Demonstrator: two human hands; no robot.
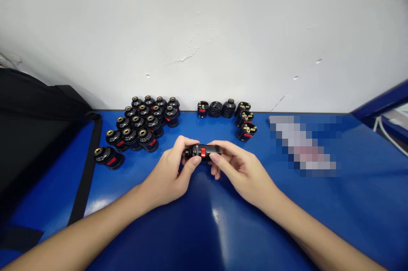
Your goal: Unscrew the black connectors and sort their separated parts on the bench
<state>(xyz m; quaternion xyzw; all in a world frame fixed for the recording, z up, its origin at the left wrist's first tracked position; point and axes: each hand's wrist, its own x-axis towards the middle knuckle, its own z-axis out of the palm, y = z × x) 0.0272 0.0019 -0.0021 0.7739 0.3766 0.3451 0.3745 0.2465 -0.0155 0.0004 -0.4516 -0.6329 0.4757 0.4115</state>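
Between my two hands a black lamp holder (pixel 208 150) lies on its side, its red switch facing me. My left hand (pixel 178 164) is closed around the narrow domed end, thumb and forefinger pinching it. On the wider end, my right hand (pixel 240 164) grips with thumb and fingers; that end is partly hidden. Just beyond stand several loose parts: black bases with brass contacts and red switches (pixel 247 132), a ribbed black ring (pixel 215 108) and a domed black cap (pixel 228 108).
Several assembled black lamp holders (pixel 138 123) stand grouped at the back left of the blue table (pixel 204 228). A black bag (pixel 38 135) with a strap (pixel 83 181) lies at the left. A blurred-out flat item (pixel 301 145) is at the right. A white wall (pixel 204 28) rises behind.
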